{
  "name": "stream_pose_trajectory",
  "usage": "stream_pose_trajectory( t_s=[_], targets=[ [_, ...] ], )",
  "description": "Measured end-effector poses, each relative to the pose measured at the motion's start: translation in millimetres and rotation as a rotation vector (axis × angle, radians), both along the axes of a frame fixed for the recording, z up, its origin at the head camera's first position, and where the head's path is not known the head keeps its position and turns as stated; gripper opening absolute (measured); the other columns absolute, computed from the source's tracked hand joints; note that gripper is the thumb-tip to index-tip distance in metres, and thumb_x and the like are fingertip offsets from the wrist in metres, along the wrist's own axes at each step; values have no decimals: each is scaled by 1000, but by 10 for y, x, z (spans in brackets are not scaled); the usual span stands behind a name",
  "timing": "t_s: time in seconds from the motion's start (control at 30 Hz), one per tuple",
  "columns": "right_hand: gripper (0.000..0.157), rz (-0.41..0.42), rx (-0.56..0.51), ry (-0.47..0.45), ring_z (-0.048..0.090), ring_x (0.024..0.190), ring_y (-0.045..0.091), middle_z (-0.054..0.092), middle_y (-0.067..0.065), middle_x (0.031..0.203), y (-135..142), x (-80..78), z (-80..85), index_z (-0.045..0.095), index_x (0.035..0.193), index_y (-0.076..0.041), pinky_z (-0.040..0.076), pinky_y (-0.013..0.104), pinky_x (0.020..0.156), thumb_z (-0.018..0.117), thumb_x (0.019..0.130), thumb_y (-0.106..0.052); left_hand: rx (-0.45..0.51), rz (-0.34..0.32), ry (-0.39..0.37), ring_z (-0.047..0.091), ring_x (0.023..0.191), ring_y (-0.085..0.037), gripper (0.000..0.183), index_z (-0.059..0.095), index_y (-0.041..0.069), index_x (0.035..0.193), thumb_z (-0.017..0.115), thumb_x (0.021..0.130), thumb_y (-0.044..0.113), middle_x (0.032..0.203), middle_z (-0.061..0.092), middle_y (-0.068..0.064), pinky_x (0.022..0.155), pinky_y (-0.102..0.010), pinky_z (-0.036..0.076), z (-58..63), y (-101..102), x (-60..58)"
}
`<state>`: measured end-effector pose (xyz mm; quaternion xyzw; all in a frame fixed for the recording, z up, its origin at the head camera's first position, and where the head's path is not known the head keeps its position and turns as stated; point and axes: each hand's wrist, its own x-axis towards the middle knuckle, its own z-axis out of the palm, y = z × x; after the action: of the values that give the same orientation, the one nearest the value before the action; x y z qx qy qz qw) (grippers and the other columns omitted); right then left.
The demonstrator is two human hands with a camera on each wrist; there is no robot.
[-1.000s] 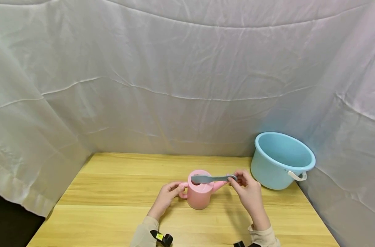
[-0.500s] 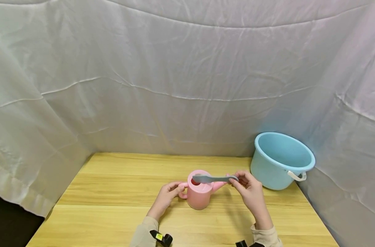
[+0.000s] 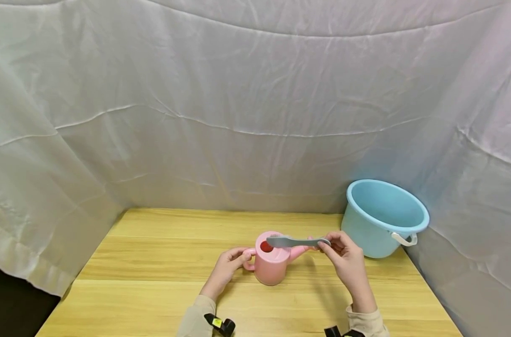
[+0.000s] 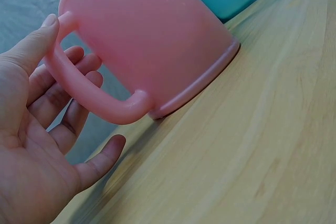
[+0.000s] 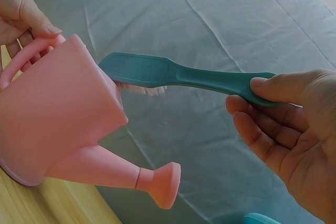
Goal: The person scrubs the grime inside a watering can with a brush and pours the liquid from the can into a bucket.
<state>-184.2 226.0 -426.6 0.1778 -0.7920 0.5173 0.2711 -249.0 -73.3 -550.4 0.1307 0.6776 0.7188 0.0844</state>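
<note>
A pink watering can (image 3: pixel 270 272) stands upright on the wooden table, its spout pointing right. My left hand (image 3: pixel 230 265) pinches the can's loop handle (image 4: pixel 86 90), thumb on top and fingers behind it, the little finger off to the side. From the right, my right hand (image 3: pixel 346 260) pinches the tail end of a grey-green scrubbing brush (image 5: pixel 139 70) between thumb and fingers. The brush lies level over the can's top, its pale bristles (image 5: pixel 149 89) facing the can in the right wrist view. Red shows inside the can's round opening (image 3: pixel 266 247), left of the brush head.
A light blue bucket (image 3: pixel 362 236) with a white handle (image 3: pixel 405 240) stands at the table's back right corner, beyond my right hand. Grey cloth (image 3: pixel 222 159) hangs behind and along the sides of the wooden table (image 3: pixel 154 299).
My right hand has shifted slightly right with the brush, and its head now uncovers more of the can's opening. The left hand and the watering can have stayed in place.
</note>
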Motion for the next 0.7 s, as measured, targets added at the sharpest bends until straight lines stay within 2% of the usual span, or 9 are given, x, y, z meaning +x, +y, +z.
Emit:
stream_pose_trajectory(
  t_s=[0.23,0.5,0.7],
  targets=[
    [15,-23,-43,0,69,77,0,70,15,84,6,6,25,61,94,2,56,17,67,67,84,11,-5,10,-3,73,88,-33,32,68,7,116,63,94,31,86,65,-31,96,-27,50,-9,5,-9],
    [15,-25,-85,14,68,78,-1,70,2,83,34,25,65,61,93,4,56,16,67,67,83,13,-3,16,-8,70,95,-33,30,68,7,115,63,95,29,87,64,-32,96,-29,51,-17,1,-7],
    [11,-46,-109,-16,69,78,-2,69,-9,85,98,26,68,58,94,7,57,18,68,65,86,11,-5,16,1,70,94,-34,30,68,7,114,63,95,29,87,64,-32,96,-29,50,-13,0,-1]
  ],
)
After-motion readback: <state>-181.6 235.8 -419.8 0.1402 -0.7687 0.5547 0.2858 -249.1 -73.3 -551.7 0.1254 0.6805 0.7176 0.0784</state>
